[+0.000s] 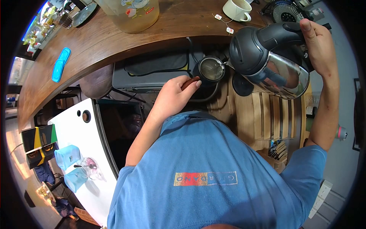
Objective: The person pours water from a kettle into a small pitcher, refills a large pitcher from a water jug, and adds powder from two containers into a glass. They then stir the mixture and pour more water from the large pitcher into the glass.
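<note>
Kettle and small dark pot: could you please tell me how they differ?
The kettle is larger and has a shiny metal body, while the pot is smaller and dark outside. The kettle is tipped, its black lid closed; the pot's mouth is open. Both are held, the kettle by the right hand, the pot by the left hand.

So you've got your left hand [173,95] on the wooden handle [190,82] of that little dark pot [206,78], while your right hand [320,47] grips the big black-and-silver kettle [280,74] by its handle, tipped with the spout right by the pot's rim, and a white mug [236,11] is sitting up on the wooden counter [177,28] near the kettle, tea bag tags hanging out.
</note>
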Tool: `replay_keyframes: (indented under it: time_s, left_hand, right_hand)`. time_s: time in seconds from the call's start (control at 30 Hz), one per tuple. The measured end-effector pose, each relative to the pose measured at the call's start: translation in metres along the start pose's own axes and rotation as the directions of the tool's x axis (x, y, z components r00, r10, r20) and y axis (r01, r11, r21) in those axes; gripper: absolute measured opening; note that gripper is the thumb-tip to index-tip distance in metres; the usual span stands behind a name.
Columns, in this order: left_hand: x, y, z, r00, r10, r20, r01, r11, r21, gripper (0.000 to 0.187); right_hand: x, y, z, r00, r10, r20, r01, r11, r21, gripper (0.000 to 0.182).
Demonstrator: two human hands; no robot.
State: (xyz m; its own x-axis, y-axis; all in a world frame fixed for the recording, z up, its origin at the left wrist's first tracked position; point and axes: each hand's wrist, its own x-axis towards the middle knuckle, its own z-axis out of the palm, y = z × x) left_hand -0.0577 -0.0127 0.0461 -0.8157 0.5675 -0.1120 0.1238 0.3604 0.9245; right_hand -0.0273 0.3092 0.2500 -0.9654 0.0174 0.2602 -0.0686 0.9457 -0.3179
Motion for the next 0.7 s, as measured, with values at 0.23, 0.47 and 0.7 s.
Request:
replay_keyframes:
  time_s: [0.23,0.47,0.7]
  left_hand:
    - [0.0016,0.0004,-0.0008,1.0,-0.001,0.003,0.001,0.999,0.032,0.039]
    - [0.0035,-0.0018,0.0019,0.998,0.047,-0.043,-0.047,0.999,0.001,0.039]
    - [0.0055,0.0057,0.0026,1.0,0.001,-0.007,-0.001,1.0,-0.026,0.037]
  right_hand:
    - [-0.0002,-0.0054,0.0034,1.0,-0.004,-0.025,0.005,0.998,0.055,0.063]
    - [0.001,-0.0029,0.0025,1.0,0.002,-0.014,-0.002,0.999,0.045,0.06]
    - [0.0011,-0.0044,0.0034,1.0,0.014,-0.003,-0.014,0.999,0.03,0.059]
